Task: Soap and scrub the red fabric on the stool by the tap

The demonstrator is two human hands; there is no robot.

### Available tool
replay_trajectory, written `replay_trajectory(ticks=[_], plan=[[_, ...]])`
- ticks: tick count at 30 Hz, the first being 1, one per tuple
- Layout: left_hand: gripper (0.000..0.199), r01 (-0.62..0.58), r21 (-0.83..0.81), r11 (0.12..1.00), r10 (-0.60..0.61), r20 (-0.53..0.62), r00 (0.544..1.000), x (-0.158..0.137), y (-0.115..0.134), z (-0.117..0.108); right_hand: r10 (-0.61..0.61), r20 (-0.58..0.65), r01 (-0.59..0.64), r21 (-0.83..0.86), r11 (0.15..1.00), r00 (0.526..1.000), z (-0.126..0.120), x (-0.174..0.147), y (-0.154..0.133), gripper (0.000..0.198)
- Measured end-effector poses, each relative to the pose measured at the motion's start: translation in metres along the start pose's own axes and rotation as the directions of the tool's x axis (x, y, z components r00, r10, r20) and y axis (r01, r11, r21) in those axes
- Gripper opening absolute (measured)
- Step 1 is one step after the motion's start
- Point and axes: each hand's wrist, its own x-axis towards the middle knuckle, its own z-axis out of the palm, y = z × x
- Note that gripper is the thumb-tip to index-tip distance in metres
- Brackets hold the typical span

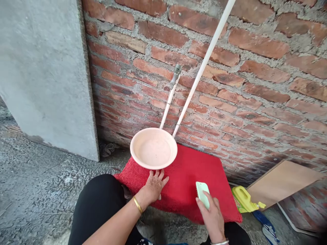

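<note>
- Pinching a pale green slab (202, 189) between thumb and fingers, the right hand (212, 212) held it over the right part of the red cloth (189, 163); whether the slab touched the cloth could not be told.
- The left hand (154, 188), palm down with fingers spread and gripping nothing, reached to the near rim of the pale pink basin (153, 165).
- A yellow jug (242, 199) sat just beside the cloth's right edge.
- The basin rested on the cloth's far left part.
- Behind it, two white pipes (201, 71) rose against the brick wall (260, 71).
</note>
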Motion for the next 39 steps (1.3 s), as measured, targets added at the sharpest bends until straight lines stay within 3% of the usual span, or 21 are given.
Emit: replay_trajectory(ticks=[4,7,9,14,16,19,25,28,34,36,39], plan=[[0.105,-0.013,-0.005,1.000,0.013,0.003,1.000,0.001,-0.002,-0.001,-0.193,0.103,0.191,0.030,0.981,0.976,0.021,-0.003,-0.059,0.048],[0.104,-0.024,-0.019,1.000,0.025,0.018,1.000,0.001,-0.004,-0.002,-0.299,0.109,0.298,0.031,0.954,0.948,0.032,-0.004,-0.080,0.045],[0.104,-0.023,-0.025,0.999,0.023,0.016,1.000,0.000,-0.003,-0.004,-0.271,0.113,0.273,0.001,0.962,0.956,0.031,-0.001,-0.074,0.046],[0.101,-0.036,-0.020,0.999,0.036,-0.011,0.999,-0.004,0.000,-0.009,-0.018,0.135,0.029,-0.081,0.996,0.991,0.012,0.013,-0.023,0.059],[0.100,-0.040,-0.009,0.999,0.040,-0.019,0.999,-0.004,0.001,-0.010,0.025,0.132,-0.017,-0.065,0.998,0.991,0.007,0.018,-0.014,0.063],[0.099,-0.039,-0.005,0.999,0.038,-0.027,0.999,-0.005,0.001,-0.011,-0.052,0.130,0.055,-0.018,0.998,0.990,0.012,0.022,-0.030,0.061],[0.096,-0.059,-0.008,0.998,0.059,-0.022,0.998,-0.005,-0.002,-0.013,-0.289,0.189,0.298,-0.022,0.954,0.939,0.034,0.024,-0.097,0.051],[0.098,-0.059,-0.009,0.998,0.059,-0.017,0.998,-0.004,-0.002,-0.011,-0.275,0.216,0.293,-0.057,0.954,0.937,0.037,0.029,-0.096,0.050],[0.098,-0.049,-0.012,0.999,0.048,-0.036,0.998,-0.003,-0.002,-0.008,-0.071,0.184,0.092,-0.105,0.990,0.980,0.021,0.046,-0.049,0.059],[0.097,-0.048,-0.012,0.999,0.048,-0.044,0.998,-0.004,-0.002,-0.007,-0.070,0.171,0.087,-0.096,0.992,0.983,0.018,0.047,-0.051,0.059],[0.095,-0.054,-0.007,0.999,0.054,-0.057,0.997,-0.006,-0.003,-0.006,-0.145,0.188,0.163,-0.084,0.983,0.971,0.023,0.039,-0.080,0.054]])
